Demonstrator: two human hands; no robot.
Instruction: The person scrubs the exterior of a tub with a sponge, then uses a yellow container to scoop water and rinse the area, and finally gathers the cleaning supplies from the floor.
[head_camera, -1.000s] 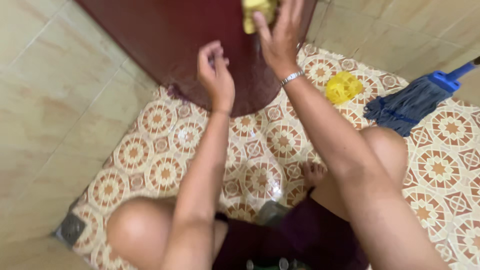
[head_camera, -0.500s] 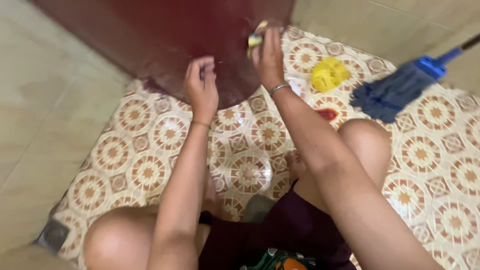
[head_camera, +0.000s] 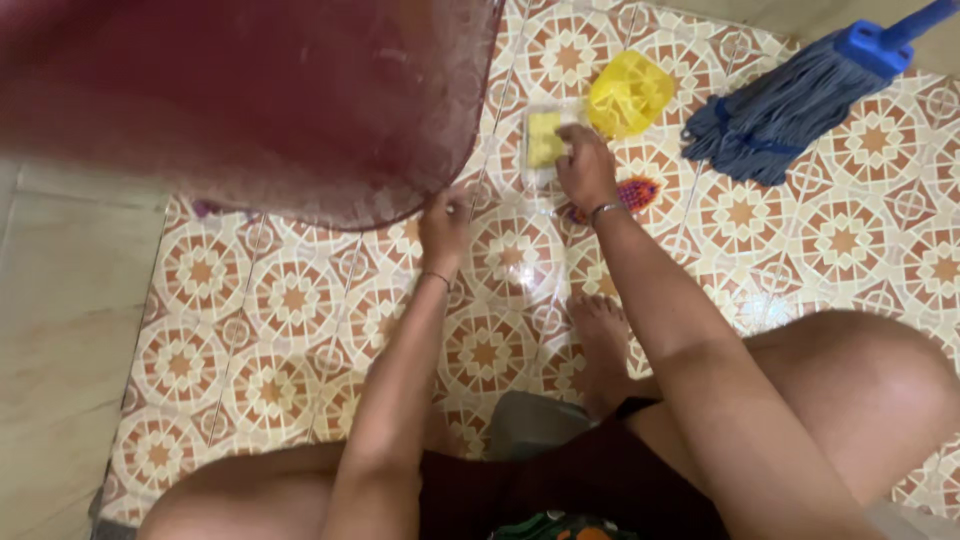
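While the left hand (head_camera: 445, 222) is gripping the maroon tub (head_camera: 300, 110) rim, the right hand (head_camera: 583, 165), lowered from the tub, is pressing a yellow sponge (head_camera: 544, 138) into the clear tray (head_camera: 532, 178) beside it.

My right hand (head_camera: 583, 165) covers part of the yellow sponge (head_camera: 545, 138). The dark red door (head_camera: 250, 100) runs off the top edge, blurred, and the blue mop (head_camera: 790, 95) loses its handle at the corner.
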